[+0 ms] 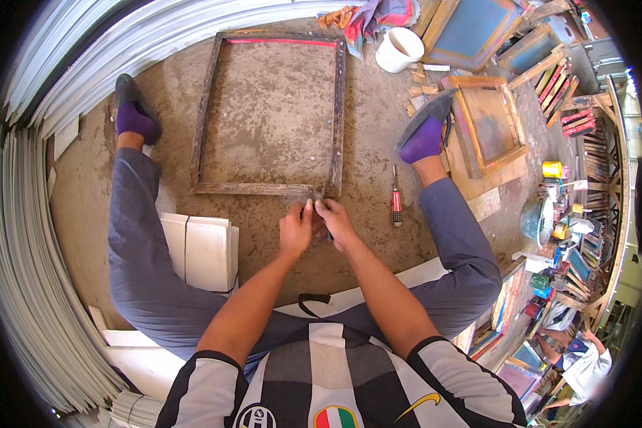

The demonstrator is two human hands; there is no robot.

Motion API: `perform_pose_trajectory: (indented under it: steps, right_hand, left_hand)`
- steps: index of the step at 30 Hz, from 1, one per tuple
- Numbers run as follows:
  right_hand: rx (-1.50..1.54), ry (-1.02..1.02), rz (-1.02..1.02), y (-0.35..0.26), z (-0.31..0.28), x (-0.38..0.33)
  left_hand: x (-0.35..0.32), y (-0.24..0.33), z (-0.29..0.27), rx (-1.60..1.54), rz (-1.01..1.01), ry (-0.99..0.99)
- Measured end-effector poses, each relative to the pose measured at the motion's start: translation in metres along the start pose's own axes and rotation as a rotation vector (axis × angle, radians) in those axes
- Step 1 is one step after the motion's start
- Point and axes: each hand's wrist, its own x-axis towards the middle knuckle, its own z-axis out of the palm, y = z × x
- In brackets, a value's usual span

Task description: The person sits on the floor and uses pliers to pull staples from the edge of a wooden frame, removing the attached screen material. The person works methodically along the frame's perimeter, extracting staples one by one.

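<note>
A worn wooden frame [201, 121], open in the middle with a red strip along its far bar, lies flat on the floor between my legs. Both hands meet at its near right corner. My left hand [294, 228] is closed, thumb and fingers pinched together by the end of the near bar. Close beside it, my right hand [337, 223] is closed too, its fingertips at the same corner. Whatever small thing they grip there is mostly hidden by the fingers. To the right of my hands lies a screwdriver [396, 207] with a red and black handle.
A white bucket [399, 50] stands beyond the frame, beside crumpled cloth [378, 21]. Mesh-covered frames [488, 125] lie near my right foot. A strapped stack of white sheets [200, 250] sits by my left leg. Tall sheet stacks [28, 271] line the left. Another person [585, 364] is at far right.
</note>
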Motion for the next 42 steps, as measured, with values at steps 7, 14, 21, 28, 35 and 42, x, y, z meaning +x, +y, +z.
perform_pose_trajectory:
  steps: [7, 14, 21, 28, 35, 42]
  right_hand:
    - [-0.251, -0.064, 0.057, -0.032, -0.023, -0.026]
    - [-0.732, -0.135, 0.133, -0.078, -0.034, -0.003]
    - [-1.176, -0.119, 0.037, -0.112, -0.014, 0.005]
    - [-1.648, -0.027, -0.232, -0.132, 0.002, -0.003]
    - [-1.874, -0.108, -0.155, -0.159, 0.029, -0.003]
    - [-2.09, -0.344, -0.01, -0.187, 0.07, -0.006]
  left_hand:
    - [-0.024, -0.018, 0.05, -0.126, -0.13, -0.033]
    - [-0.027, 0.024, 0.05, -0.666, -0.375, -0.19]
    - [-0.019, 0.03, 0.054, -0.94, -0.522, -0.235]
    - [-0.007, 0.051, 0.053, -1.187, -0.65, -0.28]
    - [0.005, 0.061, 0.058, -1.375, -0.754, -0.271]
    - [0.017, 0.051, 0.06, -1.5, -0.74, -0.234]
